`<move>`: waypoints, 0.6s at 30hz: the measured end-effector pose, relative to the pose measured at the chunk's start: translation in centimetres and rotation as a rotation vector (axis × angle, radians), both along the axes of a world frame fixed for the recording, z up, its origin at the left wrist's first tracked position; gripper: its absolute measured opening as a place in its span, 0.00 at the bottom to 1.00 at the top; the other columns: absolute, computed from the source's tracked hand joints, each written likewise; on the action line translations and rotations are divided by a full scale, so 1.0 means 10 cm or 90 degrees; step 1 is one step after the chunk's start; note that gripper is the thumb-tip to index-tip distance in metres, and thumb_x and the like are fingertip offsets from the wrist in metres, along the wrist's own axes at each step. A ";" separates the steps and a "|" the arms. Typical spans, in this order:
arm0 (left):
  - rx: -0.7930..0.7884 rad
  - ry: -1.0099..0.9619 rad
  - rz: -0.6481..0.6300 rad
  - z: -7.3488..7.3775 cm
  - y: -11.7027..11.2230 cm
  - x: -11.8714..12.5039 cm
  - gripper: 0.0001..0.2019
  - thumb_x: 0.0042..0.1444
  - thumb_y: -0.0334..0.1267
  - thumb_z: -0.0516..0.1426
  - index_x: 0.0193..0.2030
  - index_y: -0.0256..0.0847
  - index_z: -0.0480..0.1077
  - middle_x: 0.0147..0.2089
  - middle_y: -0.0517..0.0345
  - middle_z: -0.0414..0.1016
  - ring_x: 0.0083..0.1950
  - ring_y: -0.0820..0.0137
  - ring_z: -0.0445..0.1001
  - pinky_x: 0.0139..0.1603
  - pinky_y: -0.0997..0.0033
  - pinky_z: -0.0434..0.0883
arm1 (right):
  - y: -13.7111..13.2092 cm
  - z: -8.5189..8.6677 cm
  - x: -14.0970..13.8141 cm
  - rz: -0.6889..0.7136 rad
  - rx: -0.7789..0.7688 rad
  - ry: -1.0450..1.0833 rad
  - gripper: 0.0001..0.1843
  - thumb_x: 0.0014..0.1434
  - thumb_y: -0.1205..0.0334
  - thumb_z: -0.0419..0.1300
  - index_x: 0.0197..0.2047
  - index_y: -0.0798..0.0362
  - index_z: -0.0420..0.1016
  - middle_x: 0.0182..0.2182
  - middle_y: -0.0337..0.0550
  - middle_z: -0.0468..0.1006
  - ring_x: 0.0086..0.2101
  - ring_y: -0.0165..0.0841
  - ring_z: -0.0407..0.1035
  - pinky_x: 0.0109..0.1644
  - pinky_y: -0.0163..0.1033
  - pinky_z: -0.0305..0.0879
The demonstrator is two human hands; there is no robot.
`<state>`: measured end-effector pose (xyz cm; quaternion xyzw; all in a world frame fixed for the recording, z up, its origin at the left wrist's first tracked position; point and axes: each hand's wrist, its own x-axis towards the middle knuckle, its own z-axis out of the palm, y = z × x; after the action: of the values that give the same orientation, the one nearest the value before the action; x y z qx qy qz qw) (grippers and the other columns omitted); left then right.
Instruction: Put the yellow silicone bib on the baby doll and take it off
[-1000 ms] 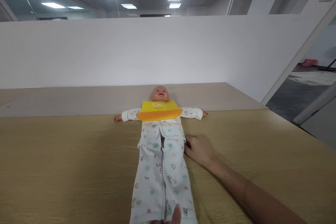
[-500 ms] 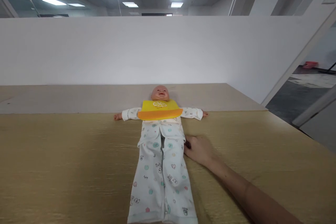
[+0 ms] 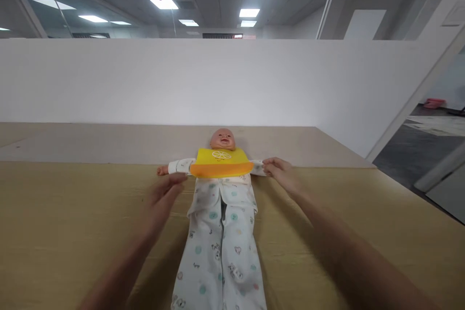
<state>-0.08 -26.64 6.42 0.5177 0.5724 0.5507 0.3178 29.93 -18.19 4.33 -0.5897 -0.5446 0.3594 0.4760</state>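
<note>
My left hand (image 3: 163,201) stands with its fingers (image 3: 174,180) slightly spread and curved, the tips just below the left-side sleeve (image 3: 178,166) of the white printed sleeper (image 3: 218,252); no grip is visible. My right hand (image 3: 282,174) has its fingers (image 3: 271,164) held close together against the opposite sleeve (image 3: 258,169), near the cuff; I cannot tell whether they pinch the cloth.

The baby doll (image 3: 232,193) lies on its back between my hands, on the wood-grain bench (image 3: 72,237). Its long axis runs straight away from me, with the head (image 3: 222,139) at the far end, the sleeper legs toward me and the arms extended to both sides. A yellow-and-orange bib (image 3: 221,163) with a citrus-slice motif lies across the chest, just below the chin. Beyond the head, a paler board (image 3: 145,144) meets a white partition wall (image 3: 218,87).
</note>
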 end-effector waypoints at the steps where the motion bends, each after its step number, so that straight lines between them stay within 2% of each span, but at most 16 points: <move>1: 0.016 0.025 0.007 -0.01 0.19 0.02 0.10 0.48 0.41 0.56 0.36 0.42 0.75 0.44 0.57 0.76 0.50 0.63 0.70 0.56 0.64 0.64 | 0.16 0.00 -0.03 -0.005 -0.012 0.066 0.10 0.46 0.62 0.57 0.34 0.55 0.71 0.29 0.40 0.74 0.32 0.30 0.68 0.38 0.35 0.64; 3: 0.035 0.078 0.022 -0.05 0.59 0.06 0.09 0.48 0.38 0.55 0.33 0.42 0.75 0.42 0.57 0.76 0.48 0.64 0.71 0.54 0.65 0.65 | 0.46 -0.03 -0.12 -0.023 -0.046 0.164 0.10 0.45 0.63 0.58 0.33 0.55 0.70 0.29 0.41 0.74 0.31 0.29 0.68 0.38 0.34 0.65; 6: 0.011 0.114 0.034 -0.15 1.17 0.10 0.07 0.46 0.36 0.56 0.31 0.42 0.75 0.41 0.56 0.76 0.48 0.64 0.70 0.53 0.66 0.64 | 0.85 -0.12 -0.25 -0.035 -0.075 0.216 0.06 0.46 0.63 0.58 0.30 0.54 0.68 0.24 0.39 0.72 0.29 0.29 0.68 0.35 0.34 0.65; 8: -0.024 0.047 0.040 -0.20 1.51 0.11 0.07 0.45 0.37 0.57 0.31 0.41 0.74 0.40 0.54 0.75 0.47 0.64 0.70 0.51 0.68 0.65 | 1.07 -0.19 -0.33 -0.023 -0.077 0.219 0.06 0.47 0.61 0.57 0.29 0.53 0.67 0.22 0.39 0.71 0.28 0.30 0.68 0.34 0.34 0.65; 10: -0.102 -0.106 0.037 -0.25 1.80 0.11 0.11 0.46 0.40 0.56 0.36 0.40 0.71 0.39 0.52 0.74 0.41 0.66 0.71 0.45 0.69 0.68 | 1.28 -0.27 -0.38 0.000 -0.094 0.227 0.07 0.49 0.58 0.55 0.29 0.53 0.66 0.21 0.38 0.70 0.27 0.31 0.68 0.33 0.34 0.65; 12: -0.220 -0.263 0.010 -0.29 2.03 0.11 0.15 0.50 0.44 0.54 0.42 0.40 0.67 0.35 0.52 0.71 0.33 0.68 0.71 0.36 0.69 0.69 | 1.48 -0.34 -0.44 0.026 -0.131 0.256 0.09 0.50 0.57 0.54 0.30 0.54 0.66 0.21 0.39 0.70 0.26 0.31 0.69 0.32 0.35 0.65; 14: -0.317 -0.343 -0.053 -0.33 2.21 0.13 0.18 0.52 0.48 0.52 0.45 0.39 0.64 0.30 0.54 0.68 0.27 0.68 0.70 0.30 0.69 0.69 | 1.67 -0.40 -0.48 0.054 -0.178 0.294 0.11 0.51 0.55 0.53 0.32 0.55 0.66 0.23 0.41 0.72 0.27 0.31 0.69 0.33 0.36 0.66; 16: -0.348 -0.360 -0.108 -0.37 2.35 0.15 0.19 0.52 0.49 0.52 0.46 0.39 0.63 0.28 0.56 0.67 0.26 0.68 0.70 0.29 0.68 0.69 | 1.83 -0.45 -0.53 0.088 -0.205 0.328 0.13 0.51 0.55 0.53 0.35 0.56 0.68 0.26 0.42 0.75 0.28 0.32 0.70 0.35 0.36 0.66; 18: -0.348 -0.371 -0.119 -0.40 2.44 0.16 0.20 0.52 0.49 0.52 0.47 0.38 0.61 0.28 0.56 0.67 0.26 0.67 0.70 0.28 0.67 0.70 | 1.94 -0.48 -0.55 0.130 -0.218 0.356 0.14 0.50 0.56 0.53 0.36 0.56 0.69 0.27 0.42 0.76 0.29 0.32 0.70 0.36 0.36 0.66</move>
<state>1.52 -2.22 2.42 0.2863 0.5338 0.4709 0.6414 24.38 1.20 -0.50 -0.4819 -0.3813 0.6392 0.4624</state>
